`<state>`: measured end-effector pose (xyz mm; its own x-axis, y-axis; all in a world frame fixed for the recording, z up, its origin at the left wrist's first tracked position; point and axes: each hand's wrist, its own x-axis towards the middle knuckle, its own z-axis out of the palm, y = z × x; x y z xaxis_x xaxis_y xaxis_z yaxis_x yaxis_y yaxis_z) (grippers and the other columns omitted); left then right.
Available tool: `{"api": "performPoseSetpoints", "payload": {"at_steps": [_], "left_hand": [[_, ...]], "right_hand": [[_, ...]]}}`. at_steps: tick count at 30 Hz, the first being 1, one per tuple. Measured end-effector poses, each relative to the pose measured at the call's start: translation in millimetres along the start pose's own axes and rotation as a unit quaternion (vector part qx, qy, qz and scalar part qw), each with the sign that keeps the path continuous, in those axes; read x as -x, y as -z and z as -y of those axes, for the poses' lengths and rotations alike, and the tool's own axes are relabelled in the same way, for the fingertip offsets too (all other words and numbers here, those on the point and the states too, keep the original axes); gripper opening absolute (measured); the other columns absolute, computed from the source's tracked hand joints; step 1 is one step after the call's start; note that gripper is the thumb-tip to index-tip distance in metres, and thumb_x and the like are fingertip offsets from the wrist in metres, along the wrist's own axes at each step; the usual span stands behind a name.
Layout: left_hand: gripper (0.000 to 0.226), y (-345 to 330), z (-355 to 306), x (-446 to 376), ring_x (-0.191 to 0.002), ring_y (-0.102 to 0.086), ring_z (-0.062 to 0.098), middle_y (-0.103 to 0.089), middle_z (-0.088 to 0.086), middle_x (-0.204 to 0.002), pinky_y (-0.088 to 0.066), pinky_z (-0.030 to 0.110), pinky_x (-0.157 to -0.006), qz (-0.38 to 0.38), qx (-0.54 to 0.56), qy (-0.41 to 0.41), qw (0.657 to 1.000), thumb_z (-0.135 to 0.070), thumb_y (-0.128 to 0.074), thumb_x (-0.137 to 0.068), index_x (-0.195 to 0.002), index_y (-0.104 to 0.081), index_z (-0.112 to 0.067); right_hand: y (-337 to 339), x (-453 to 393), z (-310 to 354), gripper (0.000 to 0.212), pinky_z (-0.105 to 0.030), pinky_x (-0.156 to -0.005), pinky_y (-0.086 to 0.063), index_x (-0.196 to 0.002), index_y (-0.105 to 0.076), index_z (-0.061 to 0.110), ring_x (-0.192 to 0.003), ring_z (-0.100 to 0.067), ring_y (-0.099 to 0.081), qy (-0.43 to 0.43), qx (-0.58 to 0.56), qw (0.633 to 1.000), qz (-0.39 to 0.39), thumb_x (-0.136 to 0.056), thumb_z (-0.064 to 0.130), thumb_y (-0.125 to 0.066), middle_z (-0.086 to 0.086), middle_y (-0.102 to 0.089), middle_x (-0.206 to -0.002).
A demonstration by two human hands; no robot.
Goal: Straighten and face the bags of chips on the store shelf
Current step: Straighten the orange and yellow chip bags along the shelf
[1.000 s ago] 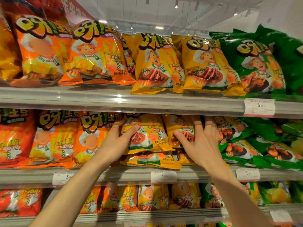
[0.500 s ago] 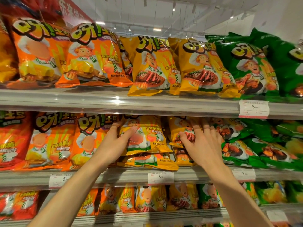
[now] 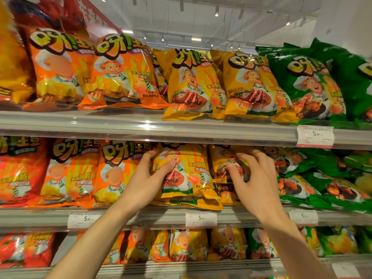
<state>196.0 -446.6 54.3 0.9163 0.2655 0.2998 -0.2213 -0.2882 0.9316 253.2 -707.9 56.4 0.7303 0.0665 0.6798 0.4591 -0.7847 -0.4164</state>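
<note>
Three store shelves run across the view, packed with chip bags in bands of colour: orange at the left, yellow in the middle, green at the right. White price tags (image 3: 200, 219) sit along the front rail of the middle shelf (image 3: 40, 218), and another tag (image 3: 315, 136) hangs on the rail of the shelf above (image 3: 80, 125). That upper rail sits close over the tops of the middle-row bags, leaving little headroom. Sideways there is hardly any gap either; the bags press against each other.

On the middle shelf, the left yellow bag (image 3: 187, 174) stands upright on top of flatter yellow bags whose bottom edges stick out past the shelf front. The left hand (image 3: 147, 178) grips this bag by its left edge, thumb across the printed front and fingers curled around behind.

Just beside it, the right yellow bag (image 3: 223, 164) stands slightly further back, touching the green bags (image 3: 298, 190) at its right. The right hand (image 3: 255, 178) holds it with the thumb pressed on the front and the fingers curled over its upper right part. Both forearms reach up from below, well apart at the elbows and closer at the hands.
</note>
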Motion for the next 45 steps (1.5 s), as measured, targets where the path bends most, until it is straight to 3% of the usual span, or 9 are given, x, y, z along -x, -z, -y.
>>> {"api": "performPoseSetpoints", "payload": {"at_steps": [7, 11, 14, 18, 24, 28, 34, 41, 45], "left_hand": [[0.074, 10, -2, 24, -0.086, -0.056, -0.028, -0.051, -0.024, -0.116, -0.044, -0.001, -0.061, 0.005, 0.008, -0.004, 1.0, -0.054, -0.072, -0.073, -0.139, -0.044, -0.034], [0.087, 20, -3, 32, -0.081, -0.061, -0.02, -0.055, -0.018, -0.112, -0.044, 0.002, -0.059, 0.034, -0.012, 0.025, 0.999, -0.063, -0.071, -0.068, -0.143, -0.032, -0.041], [0.098, 24, -5, 28, -0.086, -0.063, -0.007, -0.058, -0.02, -0.118, -0.042, 0.015, -0.072, 0.045, -0.043, 0.058, 0.996, -0.082, -0.06, -0.073, -0.151, -0.017, -0.043], [0.101, 19, 0, 25, -0.119, -0.044, 0.004, -0.037, -0.024, -0.13, -0.032, 0.031, -0.094, 0.035, -0.072, 0.077, 0.994, -0.09, -0.052, -0.072, -0.154, -0.014, -0.045], [0.035, 47, 11, 35, -0.087, -0.05, -0.029, -0.053, -0.056, -0.089, -0.038, 0.012, -0.079, -0.023, -0.058, 0.069, 0.996, -0.076, -0.058, -0.08, -0.11, -0.043, -0.067], [0.072, 83, 19, 35, -0.119, -0.048, 0.005, -0.051, -0.031, -0.124, -0.036, 0.028, -0.093, -0.077, -0.045, 0.064, 0.994, -0.082, -0.059, -0.075, -0.137, -0.041, -0.048], [0.076, 107, 20, 36, -0.099, -0.055, 0.001, -0.053, -0.026, -0.118, -0.039, 0.023, -0.077, -0.11, -0.095, 0.048, 0.988, -0.076, -0.057, -0.081, -0.146, -0.035, -0.043], [0.08, 120, 22, 38, -0.082, -0.049, -0.02, -0.045, -0.041, -0.104, -0.033, 0.013, -0.072, -0.112, -0.118, 0.054, 0.985, -0.082, -0.053, -0.076, -0.145, -0.034, -0.048], [0.095, 128, 26, 37, -0.112, -0.058, 0.006, -0.059, -0.017, -0.129, -0.04, 0.032, -0.088, -0.099, -0.099, 0.057, 0.989, -0.092, -0.054, -0.065, -0.146, -0.036, -0.045]], "right_hand": [[-9, -10, 46, 0.081, -0.033, -0.081, -0.05, -0.147, -0.041, 0.025, -0.088, -0.001, -0.061, -0.071, -0.113, 0.974, 0.182, -0.087, 0.08, -0.036, 0.017, -0.065, -0.09], [-22, -7, 55, 0.083, -0.031, -0.073, -0.051, -0.154, -0.029, 0.025, -0.075, -0.008, -0.066, -0.095, -0.169, 0.955, 0.225, -0.089, 0.074, -0.044, -0.006, -0.069, -0.091], [-22, 3, 53, 0.074, -0.013, -0.057, -0.046, -0.151, -0.032, 0.033, -0.075, 0.003, -0.066, -0.105, -0.203, 0.944, 0.239, -0.09, 0.069, -0.05, 0.009, -0.069, -0.099], [-20, 17, 56, 0.069, -0.017, -0.068, -0.044, -0.15, -0.033, 0.038, -0.081, 0.006, -0.065, -0.108, -0.25, 0.933, 0.236, -0.09, 0.066, -0.052, 0.013, -0.067, -0.104], [-33, 16, 81, 0.067, -0.022, -0.084, -0.048, -0.149, -0.036, 0.038, -0.097, 0.003, -0.065, -0.088, -0.299, 0.914, 0.262, -0.09, 0.065, -0.053, 0.017, -0.07, -0.103], [-58, -8, 88, 0.069, -0.042, -0.108, -0.043, -0.15, -0.039, 0.026, -0.129, -0.015, -0.052, -0.064, -0.177, 0.956, 0.224, -0.094, 0.065, -0.047, 0.006, -0.057, -0.139], [-100, -25, 96, 0.121, -0.053, -0.117, -0.028, -0.158, -0.011, 0.013, -0.145, -0.043, -0.027, -0.148, 0.049, 0.929, 0.335, -0.073, 0.094, -0.036, -0.019, -0.019, -0.163], [-96, -35, 84, 0.102, -0.043, -0.112, -0.036, -0.155, -0.021, 0.009, -0.143, -0.036, -0.037, -0.154, 0.028, 0.928, 0.337, -0.083, 0.069, -0.061, -0.016, -0.028, -0.16], [-84, -39, 78, 0.091, -0.038, -0.11, -0.038, -0.153, -0.032, 0.01, -0.14, -0.031, -0.041, -0.171, -0.081, 0.932, 0.309, -0.085, 0.058, -0.068, -0.011, -0.04, -0.156]]}}
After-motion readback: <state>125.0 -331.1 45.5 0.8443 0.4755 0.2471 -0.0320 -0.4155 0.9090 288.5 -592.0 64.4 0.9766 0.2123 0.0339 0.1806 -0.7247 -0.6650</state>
